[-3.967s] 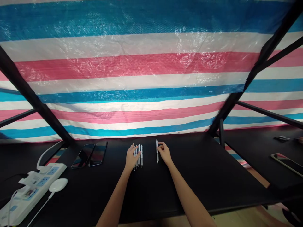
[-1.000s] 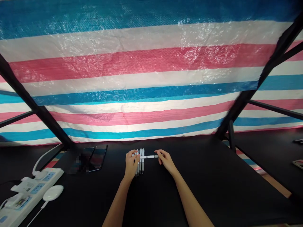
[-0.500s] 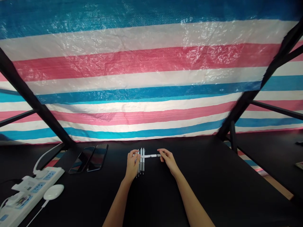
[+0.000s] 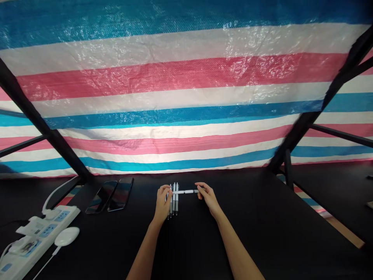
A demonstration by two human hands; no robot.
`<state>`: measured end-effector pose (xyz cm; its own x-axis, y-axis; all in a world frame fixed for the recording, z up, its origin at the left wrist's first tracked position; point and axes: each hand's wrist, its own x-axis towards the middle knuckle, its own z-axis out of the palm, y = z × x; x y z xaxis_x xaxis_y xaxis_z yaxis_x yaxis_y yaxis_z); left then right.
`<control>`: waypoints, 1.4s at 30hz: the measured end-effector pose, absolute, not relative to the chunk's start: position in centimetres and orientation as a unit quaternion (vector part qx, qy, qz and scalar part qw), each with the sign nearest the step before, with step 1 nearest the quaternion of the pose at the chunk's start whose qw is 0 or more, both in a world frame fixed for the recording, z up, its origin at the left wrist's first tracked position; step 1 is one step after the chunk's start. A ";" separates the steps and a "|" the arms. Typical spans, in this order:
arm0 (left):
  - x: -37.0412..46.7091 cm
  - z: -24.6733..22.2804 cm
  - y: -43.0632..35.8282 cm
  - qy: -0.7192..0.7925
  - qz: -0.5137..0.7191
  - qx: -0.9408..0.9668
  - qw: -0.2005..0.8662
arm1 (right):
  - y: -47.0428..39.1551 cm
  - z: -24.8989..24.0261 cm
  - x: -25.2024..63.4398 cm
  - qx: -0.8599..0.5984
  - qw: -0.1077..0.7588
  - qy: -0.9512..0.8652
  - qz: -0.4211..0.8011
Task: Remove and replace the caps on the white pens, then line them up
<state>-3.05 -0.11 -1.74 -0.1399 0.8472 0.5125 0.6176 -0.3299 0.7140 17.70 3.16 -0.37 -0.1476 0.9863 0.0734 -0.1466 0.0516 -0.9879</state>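
Note:
A white pen [image 4: 184, 191] lies crosswise between my two hands, its grey end toward the right. My left hand [image 4: 163, 198] pinches its left end between thumb and fingers. My right hand [image 4: 206, 195] has thumb and fingers closed on the grey end. Beneath the left end of this pen, several white pens with grey grips [image 4: 175, 204] rest side by side on the black table, tips toward me. My left hand partly covers the leftmost of them.
On the left are two dark phones [image 4: 101, 197] [image 4: 120, 195], a white power strip [image 4: 43, 237] with plugs and a round white charger [image 4: 67, 236] with its cable. Black metal posts [image 4: 70, 151] [image 4: 294, 136] flank the table. A striped plastic sheet [image 4: 186, 144] hangs behind it.
Almost nothing differs. Both hands keep hold of the crosswise pen in the same place, and the row of pens stays put. The view has shifted very slightly.

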 end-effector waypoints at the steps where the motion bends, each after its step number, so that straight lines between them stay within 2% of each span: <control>1: -3.1 -1.8 -0.1 0.568 0.498 0.644 0.119 | 3.1 -0.4 17.7 -0.406 0.508 -0.517 0.557; 11: -2.9 -1.7 -0.1 0.542 0.497 0.662 0.148 | 3.2 -0.4 17.8 -0.408 0.513 -0.510 0.557; 21: -2.9 -1.2 -0.1 0.563 0.545 0.593 0.186 | 3.2 -0.3 17.9 -0.400 0.500 -0.535 0.551; 28: -3.6 -1.6 0.2 0.585 0.571 0.534 0.217 | 3.6 -0.7 18.4 -0.402 0.519 -0.528 0.538; 42: -3.9 -2.1 0.5 0.590 0.574 0.526 0.212 | 3.9 -0.7 19.1 -0.461 0.588 -0.444 0.494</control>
<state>-3.86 0.46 -2.07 -0.3556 0.8649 0.3544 0.3774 -0.2140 0.9010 19.06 3.91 -0.66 0.1169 0.9909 0.0671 -0.1727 0.0868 -0.9811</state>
